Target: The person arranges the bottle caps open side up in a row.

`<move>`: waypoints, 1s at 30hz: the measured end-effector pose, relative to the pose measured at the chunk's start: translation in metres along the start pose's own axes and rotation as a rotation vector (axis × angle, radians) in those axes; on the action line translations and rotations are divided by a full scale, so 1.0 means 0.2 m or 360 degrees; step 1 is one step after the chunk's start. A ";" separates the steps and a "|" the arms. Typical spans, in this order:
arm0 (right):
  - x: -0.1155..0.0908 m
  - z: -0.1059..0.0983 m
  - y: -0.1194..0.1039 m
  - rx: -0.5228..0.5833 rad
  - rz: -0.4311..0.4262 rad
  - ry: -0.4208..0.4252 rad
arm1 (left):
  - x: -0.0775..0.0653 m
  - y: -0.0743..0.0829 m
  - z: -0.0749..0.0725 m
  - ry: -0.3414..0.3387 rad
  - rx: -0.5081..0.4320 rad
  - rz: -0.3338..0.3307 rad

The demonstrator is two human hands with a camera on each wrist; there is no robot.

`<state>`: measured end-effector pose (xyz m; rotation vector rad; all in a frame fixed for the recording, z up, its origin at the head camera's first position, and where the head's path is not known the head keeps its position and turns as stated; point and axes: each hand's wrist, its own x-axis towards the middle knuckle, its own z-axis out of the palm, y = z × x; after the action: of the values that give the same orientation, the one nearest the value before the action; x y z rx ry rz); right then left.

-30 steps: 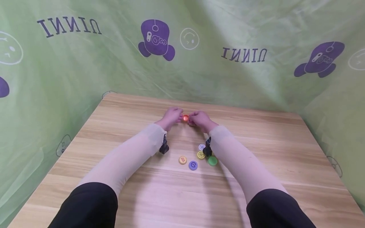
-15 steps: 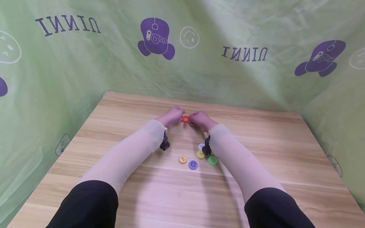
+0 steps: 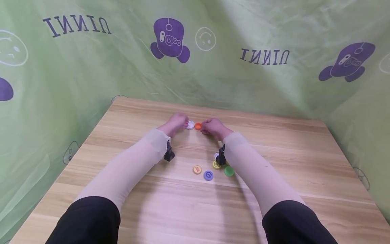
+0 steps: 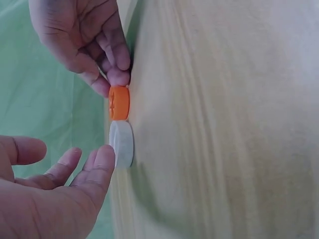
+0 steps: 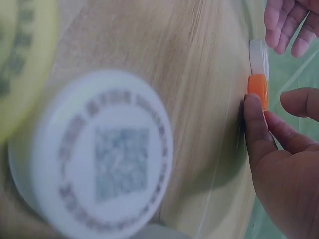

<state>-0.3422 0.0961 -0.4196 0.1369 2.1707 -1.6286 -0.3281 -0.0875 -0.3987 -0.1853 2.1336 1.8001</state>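
A white bottle cap (image 3: pixel 190 125) and a smaller orange bottle cap (image 3: pixel 198 126) lie side by side at the far part of the table, touching, their hollow sides up. At the white cap's left is my left hand (image 3: pixel 177 121); its fingers are extended and the fingertips are at the cap's edge, the thumb held apart, in the left wrist view (image 4: pixel 55 199). From the right, my right hand (image 3: pixel 214 127) touches the orange cap with its fingertips. The right wrist view shows its thumb raised away from the orange cap (image 5: pixel 257 88).
Nearer on the wooden table (image 3: pixel 170 210) lie several caps: pale orange (image 3: pixel 197 169), blue (image 3: pixel 208 175), green (image 3: pixel 229 171), yellow (image 3: pixel 216 165) and a white one with a printed code (image 5: pixel 114 154). A green printed curtain (image 3: pixel 213 81) hangs behind the table.
My left hand has drawn back left from the orange cap, and the white cap now shows beside it. The right hand has stayed nearly still. The nearer caps have not moved on the table.
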 end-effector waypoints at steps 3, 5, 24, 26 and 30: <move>-0.01 -0.04 0.03 -0.0108 -0.0043 -0.0033 | -0.02 -0.02 0.03 -0.0034 0.0037 0.0047; -0.04 -0.08 0.05 -0.0225 -0.0087 -0.0070 | -0.04 -0.04 0.05 -0.0091 0.0055 0.0081; -0.32 -0.42 0.17 -0.0853 -0.0132 -0.0285 | -0.17 -0.12 0.35 -0.0520 0.0415 0.0088; -0.34 -0.46 0.19 -0.0842 -0.0133 -0.0291 | -0.16 -0.12 0.37 -0.0522 0.0463 0.0108; -0.39 -0.49 0.21 -0.0834 -0.0146 -0.0312 | -0.13 -0.11 0.42 -0.0551 0.0543 0.0153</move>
<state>-0.2836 0.2150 -0.4054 -0.2678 2.3875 -1.0134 -0.2833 -0.0125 -0.4214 0.2957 2.1750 1.3630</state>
